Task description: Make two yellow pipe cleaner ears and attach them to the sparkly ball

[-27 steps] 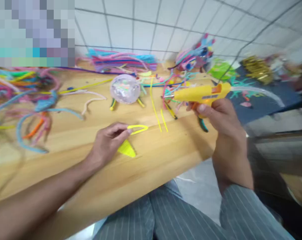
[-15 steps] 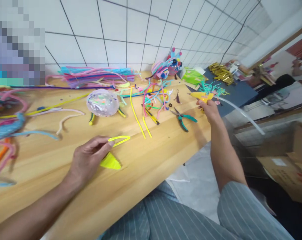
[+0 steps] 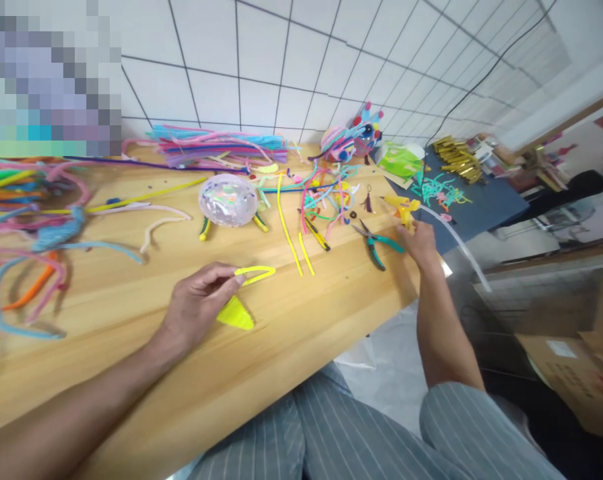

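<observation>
Head view: we have our left hand [image 3: 198,298] nearly closed, fingertips pinching the yellow loop [image 3: 257,269] at its two o'clock; yellow triangle [image 3: 237,315] at four. Our right hand [image 3: 420,245] curls round the glue gun [image 3: 406,209] at its eleven; pliers [image 3: 372,241] at nine.

The head camera looks forward and down from above the person's lap [image 3: 301,433], which fills the bottom edge — the left hand [image 3: 201,293] and right hand [image 3: 421,241] stand ahead of the lens, midway up. The bench [image 3: 291,333] lies near, slanting across; the tiled wall [image 3: 261,73] rises behind — a box [image 3: 566,373] shows at far right.
</observation>
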{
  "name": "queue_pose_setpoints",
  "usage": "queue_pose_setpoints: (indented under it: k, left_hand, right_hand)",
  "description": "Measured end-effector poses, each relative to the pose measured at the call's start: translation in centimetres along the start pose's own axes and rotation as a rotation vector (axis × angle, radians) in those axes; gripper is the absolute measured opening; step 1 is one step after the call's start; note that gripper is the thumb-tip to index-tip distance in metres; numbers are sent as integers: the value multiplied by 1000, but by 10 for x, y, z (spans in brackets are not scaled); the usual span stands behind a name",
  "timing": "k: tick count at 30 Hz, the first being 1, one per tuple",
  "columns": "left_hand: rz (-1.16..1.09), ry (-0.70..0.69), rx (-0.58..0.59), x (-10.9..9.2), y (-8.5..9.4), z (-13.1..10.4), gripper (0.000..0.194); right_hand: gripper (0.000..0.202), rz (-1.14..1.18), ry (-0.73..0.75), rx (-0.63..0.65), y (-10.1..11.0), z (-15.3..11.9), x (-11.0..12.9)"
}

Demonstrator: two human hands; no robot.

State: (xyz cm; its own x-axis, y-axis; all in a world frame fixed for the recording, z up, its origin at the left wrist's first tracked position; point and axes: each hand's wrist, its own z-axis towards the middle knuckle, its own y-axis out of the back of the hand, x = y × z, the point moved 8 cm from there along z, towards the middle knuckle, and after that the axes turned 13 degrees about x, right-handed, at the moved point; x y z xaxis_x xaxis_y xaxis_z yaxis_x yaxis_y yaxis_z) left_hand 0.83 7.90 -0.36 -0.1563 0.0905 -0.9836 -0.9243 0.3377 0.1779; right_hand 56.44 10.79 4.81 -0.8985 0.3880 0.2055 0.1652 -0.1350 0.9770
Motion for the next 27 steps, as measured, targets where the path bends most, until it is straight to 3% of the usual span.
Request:
queue_pose_setpoints:
  k: [2,5,8,10,12,14,17,20,24,27]
  left_hand:
    - [-19,-4,3,-2,-1,0,23]
    - [-36,-16,10,-5,-3,1,20]
    - [-21,-41,0,-8,-3,1,15]
    - [-19,-61,-6,-9,-3,1,14]
    - [-28,-87,-8,-11,-4,0,14]
    - [-35,-118,-5,-13,-5,-1,14]
    - [-32,-160,3,-18,-7,-1,15]
    - [-18,-203,12,-23,-8,-2,15]
    - [3,-229,15,-26,-9,-2,15]
    - [6,-241,10,-26,-8,-2,15]
  right_hand:
    - [51,33,-55,-86,10,-32,5]
    - [37,186,170,-42,11,-74,65]
    - [24,237,397,161,-1,-103,157]
    - [18,150,488,351,-16,-115,215]
    - [18,-3,495,462,-29,-122,255]
    - [24,-169,475,523,-41,-125,279]
    - [30,-347,428,572,-56,-124,292]
    - [19,-331,423,569,-61,-119,289]
    - [18,142,431,439,-37,-100,268]
    - [19,705,351,473,-22,-93,244]
